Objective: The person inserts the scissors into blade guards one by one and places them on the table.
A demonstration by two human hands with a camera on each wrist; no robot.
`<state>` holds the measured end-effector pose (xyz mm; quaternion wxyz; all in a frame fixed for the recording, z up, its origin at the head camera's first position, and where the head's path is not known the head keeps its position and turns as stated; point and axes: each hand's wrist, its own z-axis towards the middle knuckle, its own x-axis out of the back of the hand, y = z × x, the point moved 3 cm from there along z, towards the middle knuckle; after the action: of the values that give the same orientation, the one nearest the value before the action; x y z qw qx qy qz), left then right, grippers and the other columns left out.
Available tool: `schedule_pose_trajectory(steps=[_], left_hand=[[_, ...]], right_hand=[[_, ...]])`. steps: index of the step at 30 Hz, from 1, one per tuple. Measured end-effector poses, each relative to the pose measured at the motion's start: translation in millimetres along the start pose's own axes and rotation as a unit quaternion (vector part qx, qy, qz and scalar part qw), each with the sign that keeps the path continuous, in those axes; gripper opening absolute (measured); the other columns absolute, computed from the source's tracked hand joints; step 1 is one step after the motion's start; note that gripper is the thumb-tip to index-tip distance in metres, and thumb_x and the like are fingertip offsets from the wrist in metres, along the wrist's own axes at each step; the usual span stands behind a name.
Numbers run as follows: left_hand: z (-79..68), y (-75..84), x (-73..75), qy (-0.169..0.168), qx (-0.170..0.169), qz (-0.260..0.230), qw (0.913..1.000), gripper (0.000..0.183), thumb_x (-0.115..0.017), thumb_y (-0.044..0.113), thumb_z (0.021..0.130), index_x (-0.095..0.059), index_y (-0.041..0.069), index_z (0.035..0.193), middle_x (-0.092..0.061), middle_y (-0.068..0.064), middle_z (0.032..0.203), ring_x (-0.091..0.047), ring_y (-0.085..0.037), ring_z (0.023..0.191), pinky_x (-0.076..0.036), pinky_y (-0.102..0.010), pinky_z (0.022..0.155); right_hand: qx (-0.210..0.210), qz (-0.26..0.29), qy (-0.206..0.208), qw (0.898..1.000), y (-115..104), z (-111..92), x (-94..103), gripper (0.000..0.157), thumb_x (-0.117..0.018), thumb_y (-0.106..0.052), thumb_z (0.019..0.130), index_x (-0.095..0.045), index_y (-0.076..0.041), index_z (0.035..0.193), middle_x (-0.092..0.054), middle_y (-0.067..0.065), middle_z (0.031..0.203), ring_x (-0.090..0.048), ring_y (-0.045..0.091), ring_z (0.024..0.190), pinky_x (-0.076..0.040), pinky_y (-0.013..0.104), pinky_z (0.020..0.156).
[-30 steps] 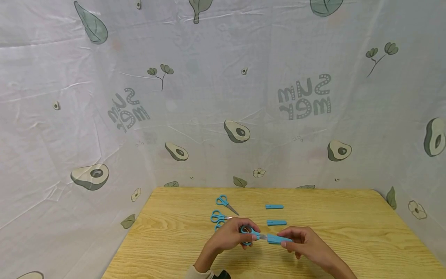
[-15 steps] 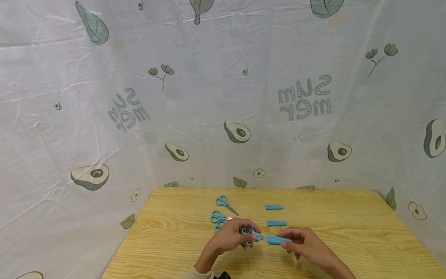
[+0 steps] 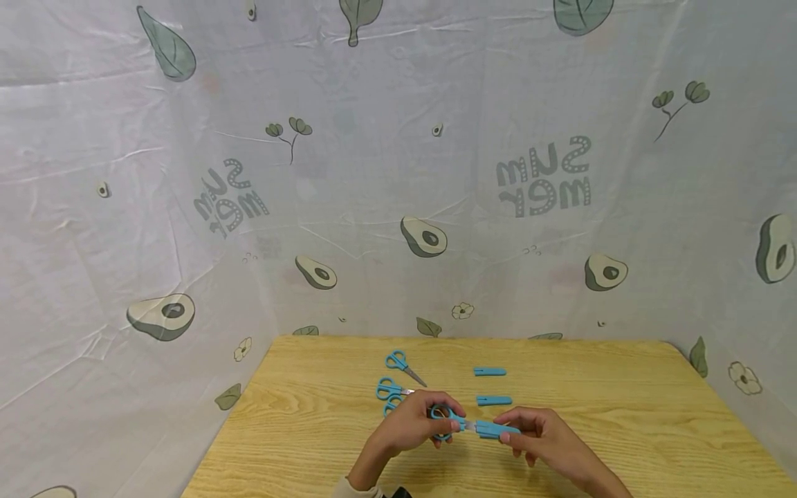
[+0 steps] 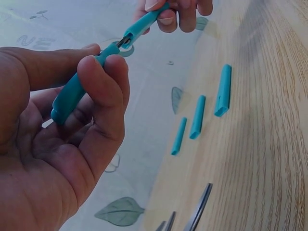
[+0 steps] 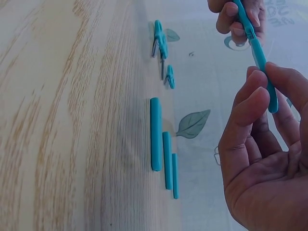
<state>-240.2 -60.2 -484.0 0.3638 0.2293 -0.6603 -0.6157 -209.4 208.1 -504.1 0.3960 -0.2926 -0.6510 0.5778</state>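
Observation:
My left hand (image 3: 414, 420) grips a pair of blue-handled scissors (image 3: 441, 415) by the handles, with thumb and fingertips near the pivot. Facing it, my right hand (image 3: 542, 439) pinches a blue blade cap (image 3: 488, 429) between thumb and fingers. The scissors' tips are inside the cap's mouth, and a short length of metal shows between cap and handles. In the left wrist view, the held cap (image 4: 144, 26) lines up with the scissors (image 4: 72, 94). The right wrist view shows the cap (image 5: 260, 57) running down through my right fingers.
Three more blue-handled scissors, one at the back (image 3: 398, 361), lie left on the wooden table (image 3: 299, 415), partly behind my left hand. Three loose caps, including a large one (image 4: 224, 91), lie on the table too. A patterned sheet (image 3: 373, 173) hangs behind.
My right hand and the cap have shifted very slightly left, and a little less blade shows between cap and handles. My left hand stays in nearly the same place.

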Motion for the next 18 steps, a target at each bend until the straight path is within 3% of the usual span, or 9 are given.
schedule_pose_trajectory(steps=[10,12,18], left_hand=[[-0.5,2.0,-2.0,0.006,0.006,0.01,0.9999,0.014,-0.072,0.006,0.102,-0.077,0.003,0.115,-0.071,0.001,0.079,-0.063,-0.071,0.086,-0.064,-0.036,0.061],[-0.8,2.8,-2.2,0.003,0.009,0.012,0.9999,0.014,-0.072,0.006,0.102,-0.077,0.003,0.115,-0.071,0.0,0.079,-0.066,-0.062,0.079,-0.062,-0.034,0.061],[-1.7,5.0,-0.9,-0.02,0.015,0.018,0.9995,0.019,-0.064,0.008,0.107,-0.075,0.001,0.122,-0.07,-0.001,0.082,-0.067,-0.014,0.069,-0.063,-0.034,0.065]], right_hand=[[0.012,-0.005,0.001,1.0,0.7,-0.1,-0.6,0.036,-0.063,-0.017,0.11,-0.065,0.007,0.137,-0.073,0.004,0.095,-0.068,0.012,0.075,-0.057,0.026,0.06],[0.01,-0.007,0.001,1.0,0.8,0.1,-0.7,0.037,-0.063,-0.017,0.11,-0.065,0.007,0.137,-0.073,0.003,0.095,-0.067,0.011,0.075,-0.057,0.025,0.06],[0.008,-0.001,0.002,1.0,1.9,-0.2,0.2,0.038,-0.061,-0.017,0.111,-0.064,0.009,0.139,-0.072,0.003,0.096,-0.068,0.015,0.076,-0.058,0.027,0.06]])
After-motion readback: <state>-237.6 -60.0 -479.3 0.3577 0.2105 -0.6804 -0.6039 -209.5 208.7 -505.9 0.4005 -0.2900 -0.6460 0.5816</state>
